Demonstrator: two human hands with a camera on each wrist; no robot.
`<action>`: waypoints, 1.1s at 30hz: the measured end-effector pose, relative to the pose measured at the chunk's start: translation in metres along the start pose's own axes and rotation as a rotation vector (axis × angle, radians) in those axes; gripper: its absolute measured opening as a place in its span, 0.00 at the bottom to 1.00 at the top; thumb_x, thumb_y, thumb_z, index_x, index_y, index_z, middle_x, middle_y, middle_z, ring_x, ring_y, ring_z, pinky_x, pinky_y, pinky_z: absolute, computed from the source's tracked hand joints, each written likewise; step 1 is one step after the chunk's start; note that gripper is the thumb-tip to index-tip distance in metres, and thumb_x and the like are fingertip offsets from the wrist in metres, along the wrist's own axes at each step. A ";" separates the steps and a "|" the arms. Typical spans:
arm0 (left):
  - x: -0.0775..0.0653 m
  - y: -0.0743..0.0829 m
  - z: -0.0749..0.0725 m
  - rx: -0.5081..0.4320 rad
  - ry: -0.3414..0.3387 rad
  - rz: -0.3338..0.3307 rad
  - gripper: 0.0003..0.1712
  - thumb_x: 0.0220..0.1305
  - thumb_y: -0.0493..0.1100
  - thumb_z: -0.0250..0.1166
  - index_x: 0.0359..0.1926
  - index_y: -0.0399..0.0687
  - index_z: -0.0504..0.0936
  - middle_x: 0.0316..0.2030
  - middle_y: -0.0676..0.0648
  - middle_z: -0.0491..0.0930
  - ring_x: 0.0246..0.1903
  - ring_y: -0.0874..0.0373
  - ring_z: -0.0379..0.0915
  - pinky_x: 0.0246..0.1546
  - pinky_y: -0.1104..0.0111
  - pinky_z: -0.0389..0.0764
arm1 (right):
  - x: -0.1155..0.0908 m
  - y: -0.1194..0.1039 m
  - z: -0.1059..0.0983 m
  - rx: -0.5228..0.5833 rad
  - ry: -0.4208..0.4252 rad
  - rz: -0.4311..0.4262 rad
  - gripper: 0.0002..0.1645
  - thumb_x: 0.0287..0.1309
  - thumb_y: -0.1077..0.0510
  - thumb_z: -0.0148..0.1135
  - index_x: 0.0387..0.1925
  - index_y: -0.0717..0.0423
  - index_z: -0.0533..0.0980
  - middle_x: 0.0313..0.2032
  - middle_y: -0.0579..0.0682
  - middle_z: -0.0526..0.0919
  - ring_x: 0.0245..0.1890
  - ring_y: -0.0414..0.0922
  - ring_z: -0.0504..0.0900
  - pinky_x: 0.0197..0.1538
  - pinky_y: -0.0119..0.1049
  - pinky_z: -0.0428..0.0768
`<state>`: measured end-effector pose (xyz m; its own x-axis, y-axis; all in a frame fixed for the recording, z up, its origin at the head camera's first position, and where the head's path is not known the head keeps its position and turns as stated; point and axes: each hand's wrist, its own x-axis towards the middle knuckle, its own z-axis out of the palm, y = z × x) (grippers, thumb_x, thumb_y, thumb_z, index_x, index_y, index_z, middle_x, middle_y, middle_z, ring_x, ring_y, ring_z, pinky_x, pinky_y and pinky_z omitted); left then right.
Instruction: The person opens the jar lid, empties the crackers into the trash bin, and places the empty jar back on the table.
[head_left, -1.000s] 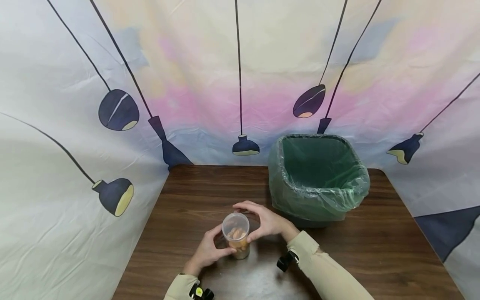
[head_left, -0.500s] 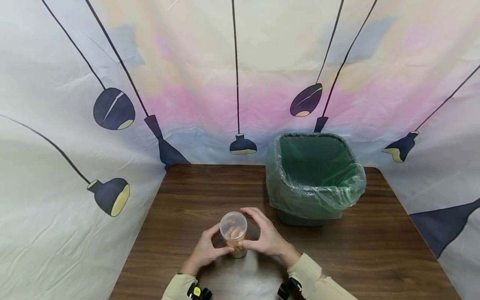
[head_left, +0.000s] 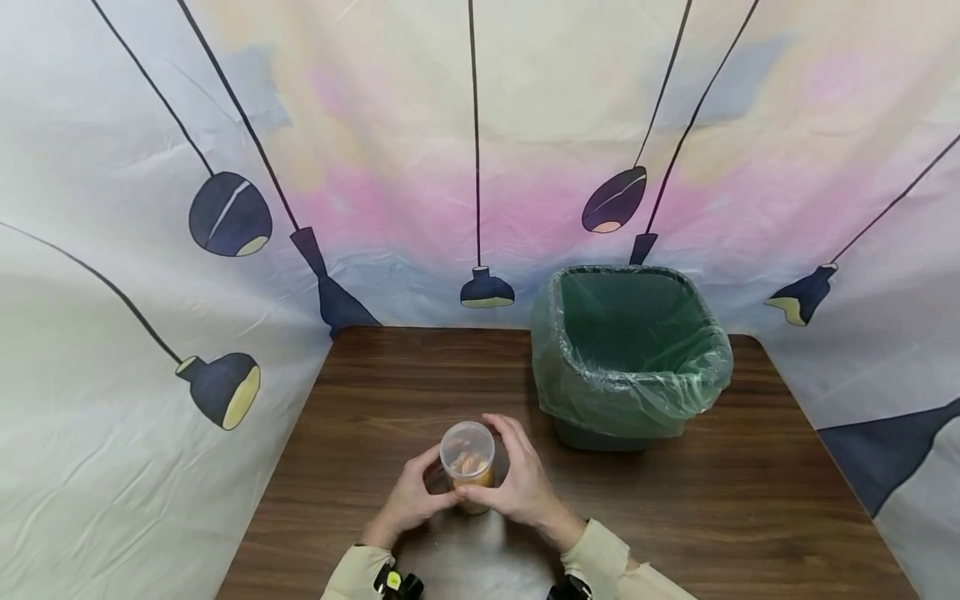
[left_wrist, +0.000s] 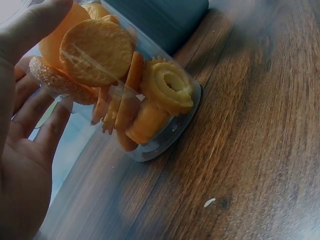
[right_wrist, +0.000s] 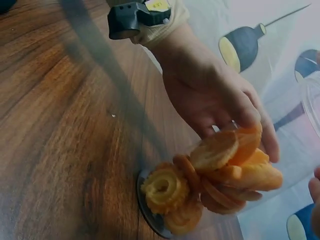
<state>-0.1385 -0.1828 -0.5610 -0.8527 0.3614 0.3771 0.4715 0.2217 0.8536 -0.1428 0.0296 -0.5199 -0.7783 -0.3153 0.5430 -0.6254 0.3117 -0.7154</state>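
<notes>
Between the two hands a clear plastic jar (head_left: pixel 467 442) stands upright on the brown wooden table (head_left: pixel 720 525). Golden-brown cookies (left_wrist: pixel 97 52), some round and flat, some ring-shaped with ridged edges, fill its lower part. My left hand (head_left: pixel 412 498) holds the jar's left side, thumb in front and fingers behind. From the right, my right hand (head_left: pixel 523 487) curls round it, its thumb across the front near the left thumb. In the right wrist view the left hand (right_wrist: pixel 210 87) shows behind the cookies (right_wrist: pixel 215 170), while only fingertips of the right hand appear. I cannot tell whether a lid covers the top.
A bin (head_left: pixel 600 437) lined with a translucent green bag (head_left: pixel 630 404) stands behind and right of the jar. Behind the table hangs a cloth backdrop (head_left: pixel 375 100) printed with lamps. A small pale crumb (left_wrist: pixel 209 202) lies on the table.
My right hand has swung leftward round the jar, its thumb sliding across the front toward the left thumb. The left hand keeps its hold, and the jar stays about where it was.
</notes>
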 end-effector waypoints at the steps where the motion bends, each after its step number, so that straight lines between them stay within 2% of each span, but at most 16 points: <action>1: 0.001 0.004 -0.001 0.001 -0.002 0.005 0.38 0.48 0.32 0.76 0.61 0.29 0.71 0.56 0.33 0.77 0.58 0.56 0.73 0.58 0.74 0.72 | 0.000 -0.001 0.001 -0.008 0.006 0.003 0.55 0.40 0.38 0.78 0.68 0.51 0.62 0.60 0.54 0.72 0.55 0.47 0.75 0.56 0.45 0.76; 3: 0.001 0.009 -0.002 0.002 -0.008 0.013 0.37 0.48 0.32 0.75 0.60 0.28 0.71 0.55 0.33 0.77 0.58 0.57 0.73 0.59 0.75 0.71 | 0.000 -0.002 0.003 -0.020 0.012 0.008 0.55 0.40 0.38 0.77 0.67 0.51 0.62 0.59 0.54 0.72 0.54 0.47 0.76 0.55 0.45 0.77; 8: -0.003 0.008 -0.002 -0.004 -0.008 0.031 0.37 0.47 0.29 0.75 0.60 0.27 0.71 0.55 0.32 0.78 0.58 0.56 0.73 0.59 0.73 0.72 | -0.002 -0.004 0.009 -0.032 0.025 0.014 0.56 0.40 0.36 0.77 0.67 0.50 0.63 0.58 0.55 0.73 0.53 0.48 0.77 0.52 0.43 0.79; 17: -0.008 0.008 -0.002 -0.023 -0.003 0.034 0.39 0.44 0.26 0.74 0.60 0.26 0.70 0.55 0.31 0.77 0.58 0.57 0.73 0.60 0.77 0.70 | -0.006 -0.006 0.015 -0.035 0.049 0.053 0.54 0.39 0.33 0.76 0.65 0.49 0.64 0.57 0.49 0.73 0.52 0.44 0.77 0.52 0.40 0.79; 24: -0.010 -0.018 0.003 0.011 0.017 0.055 0.41 0.42 0.24 0.75 0.61 0.31 0.71 0.54 0.33 0.78 0.58 0.59 0.74 0.60 0.78 0.69 | -0.004 -0.008 0.016 -0.040 0.078 0.051 0.54 0.38 0.33 0.76 0.64 0.50 0.65 0.56 0.47 0.74 0.50 0.42 0.77 0.49 0.39 0.80; 30: -0.004 -0.011 0.002 -0.001 0.026 0.052 0.39 0.42 0.22 0.73 0.59 0.27 0.71 0.54 0.31 0.78 0.58 0.58 0.74 0.59 0.77 0.71 | 0.000 -0.006 0.018 -0.067 0.126 0.012 0.50 0.40 0.36 0.76 0.61 0.54 0.67 0.52 0.49 0.76 0.47 0.45 0.79 0.47 0.40 0.81; 33: -0.002 -0.013 0.002 -0.001 0.020 0.041 0.39 0.43 0.23 0.73 0.60 0.29 0.71 0.54 0.32 0.78 0.58 0.55 0.74 0.60 0.76 0.71 | 0.002 -0.005 0.018 -0.067 0.137 0.001 0.48 0.41 0.37 0.76 0.60 0.55 0.68 0.51 0.49 0.76 0.46 0.46 0.79 0.47 0.41 0.81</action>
<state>-0.1424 -0.1847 -0.5738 -0.8372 0.3518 0.4187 0.5057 0.2066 0.8376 -0.1403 0.0110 -0.5236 -0.7766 -0.1905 0.6005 -0.6232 0.3722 -0.6878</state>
